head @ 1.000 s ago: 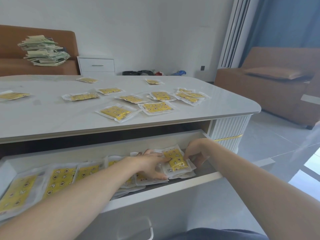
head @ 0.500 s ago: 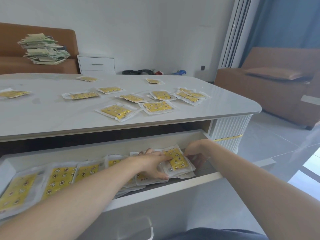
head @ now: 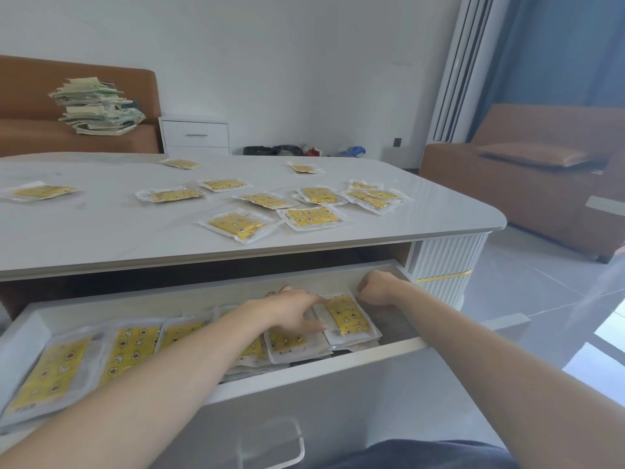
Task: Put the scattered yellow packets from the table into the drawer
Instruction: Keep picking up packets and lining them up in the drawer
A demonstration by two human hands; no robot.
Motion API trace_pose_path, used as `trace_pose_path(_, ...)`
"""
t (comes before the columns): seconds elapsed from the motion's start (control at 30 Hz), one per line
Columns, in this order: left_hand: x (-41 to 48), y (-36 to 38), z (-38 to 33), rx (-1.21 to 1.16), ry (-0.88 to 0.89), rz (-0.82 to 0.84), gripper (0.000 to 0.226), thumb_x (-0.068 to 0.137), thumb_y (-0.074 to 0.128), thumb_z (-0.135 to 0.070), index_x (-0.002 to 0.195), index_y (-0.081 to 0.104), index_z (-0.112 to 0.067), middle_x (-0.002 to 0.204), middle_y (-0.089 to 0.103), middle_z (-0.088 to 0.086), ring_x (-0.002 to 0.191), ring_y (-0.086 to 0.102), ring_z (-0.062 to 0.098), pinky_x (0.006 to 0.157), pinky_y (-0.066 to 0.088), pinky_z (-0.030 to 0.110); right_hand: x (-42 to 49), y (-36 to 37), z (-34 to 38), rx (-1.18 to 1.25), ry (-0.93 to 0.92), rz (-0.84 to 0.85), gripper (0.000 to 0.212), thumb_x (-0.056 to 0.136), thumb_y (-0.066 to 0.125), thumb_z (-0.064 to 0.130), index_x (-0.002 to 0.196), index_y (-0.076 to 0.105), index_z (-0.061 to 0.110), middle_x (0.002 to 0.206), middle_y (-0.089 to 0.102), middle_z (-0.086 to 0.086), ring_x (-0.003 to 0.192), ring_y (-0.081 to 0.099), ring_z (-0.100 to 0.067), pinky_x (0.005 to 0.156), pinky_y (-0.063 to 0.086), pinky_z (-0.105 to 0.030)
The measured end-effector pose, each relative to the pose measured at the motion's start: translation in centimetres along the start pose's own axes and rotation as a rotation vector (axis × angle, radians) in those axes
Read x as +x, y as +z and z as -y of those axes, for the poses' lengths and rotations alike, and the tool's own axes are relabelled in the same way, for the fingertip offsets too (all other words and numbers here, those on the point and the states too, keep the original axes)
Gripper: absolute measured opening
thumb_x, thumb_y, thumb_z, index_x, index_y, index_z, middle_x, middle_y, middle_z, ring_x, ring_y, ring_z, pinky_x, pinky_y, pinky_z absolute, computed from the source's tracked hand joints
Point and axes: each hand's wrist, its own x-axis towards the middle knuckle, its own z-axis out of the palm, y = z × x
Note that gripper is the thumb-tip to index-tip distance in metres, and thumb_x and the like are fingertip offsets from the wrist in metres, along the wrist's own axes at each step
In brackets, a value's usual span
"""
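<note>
Several yellow packets [head: 238, 226] in clear wrappers lie scattered on the white table [head: 101, 231]. Below its edge the drawer [head: 304, 374] is pulled out, with a row of yellow packets [head: 132, 346] lying inside. Both hands are in the drawer's right part. My left hand [head: 291, 309] lies flat with fingers spread on the packets, its index finger and thumb touching the left edge of the topmost packet [head: 346, 318]. My right hand [head: 378, 289] is curled into a fist at that packet's far right corner, against the drawer's back wall; I cannot tell whether it pinches the wrapper.
A brown sofa [head: 33, 137] with a stack of green-white papers [head: 98, 106] and a small white cabinet [head: 196, 135] stand behind the table. Another brown sofa [head: 527, 198] stands at the right. The table's ribbed white leg [head: 446, 265] is beside the drawer's right end.
My right hand has lifted off the topmost packet's right edge and curled up nearer the drawer's back wall. The left hand stays on the packets, barely shifted.
</note>
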Motion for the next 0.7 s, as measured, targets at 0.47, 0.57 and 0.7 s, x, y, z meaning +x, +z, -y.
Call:
trace_pose_path(0.47,-9.5,-5.3,1.4,-0.239,-0.060,-0.264,0.038,0.095,0.051,-0.028,0.132,0.051,-0.023,0.128,0.058,-0.003,0.111,0.056,0.011,0.099,0.044,0.027,-7.8,-3.4,5.0,0.123,-0.390,-0.135,0.026,0.094,0.047,0.020,0.113,0.064,0.017,0.098,0.063,0.001,0.072,0.060,-0.012,0.064,0.050,-0.021)
trace_pose_path(0.57,-11.7,-6.8,1.6,-0.250,-0.080,-0.368,0.034,0.094,0.051,-0.028,0.128,0.055,-0.024,0.123,0.061,-0.003,0.110,0.056,0.012,0.097,0.044,0.028,-9.0,-4.0,6.1,0.184,-0.429,-0.226,0.024,0.093,0.048,0.018,0.110,0.065,0.017,0.100,0.063,0.000,0.069,0.057,-0.008,0.056,0.042,-0.017)
trace_pose_path(0.7,-13.7,-8.5,2.1,-0.229,-0.143,-0.501,0.030,0.094,0.051,-0.028,0.123,0.057,-0.026,0.119,0.063,-0.005,0.105,0.057,0.013,0.095,0.046,0.032,-9.9,-4.7,7.9,0.223,-0.453,-0.332,0.024,0.092,0.048,0.019,0.111,0.063,0.019,0.108,0.064,-0.003,0.084,0.058,-0.012,0.073,0.048,-0.025)
